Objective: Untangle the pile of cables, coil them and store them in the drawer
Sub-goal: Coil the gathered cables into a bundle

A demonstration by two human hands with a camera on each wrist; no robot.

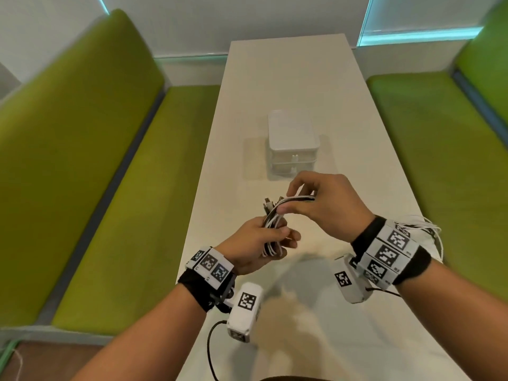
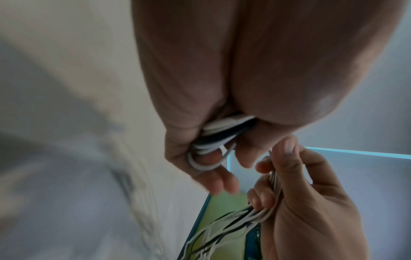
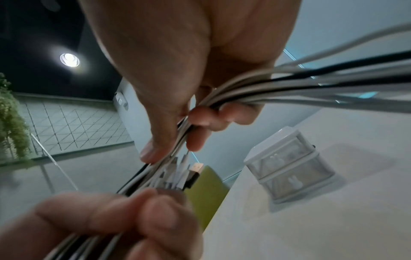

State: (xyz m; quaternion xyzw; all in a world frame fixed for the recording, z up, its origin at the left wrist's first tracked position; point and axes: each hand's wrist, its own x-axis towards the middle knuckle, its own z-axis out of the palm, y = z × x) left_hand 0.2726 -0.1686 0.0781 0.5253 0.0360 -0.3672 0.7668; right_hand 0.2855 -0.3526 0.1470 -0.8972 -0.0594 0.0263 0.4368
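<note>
Over the near half of the white table [image 1: 302, 78] both hands hold one bundle of white and black cables [image 1: 273, 218]. My left hand [image 1: 261, 240] grips the folded lower part of the bundle [image 2: 213, 140], its fingers curled round it. My right hand [image 1: 310, 196] pinches the strands above, thumb under and fingers over them [image 3: 222, 103]. Several plug ends [image 3: 191, 174] stick up between the hands. The rest of the cables [image 1: 423, 226] trail back past my right wrist. A small white two-drawer box [image 1: 292, 145] stands beyond the hands, both drawers closed.
Green bench seats [image 1: 123, 188] run along both sides of the narrow table, the right one [image 1: 439, 147] close to the trailing cables. A white wall and a glass panel [image 1: 412, 20] close off the far end.
</note>
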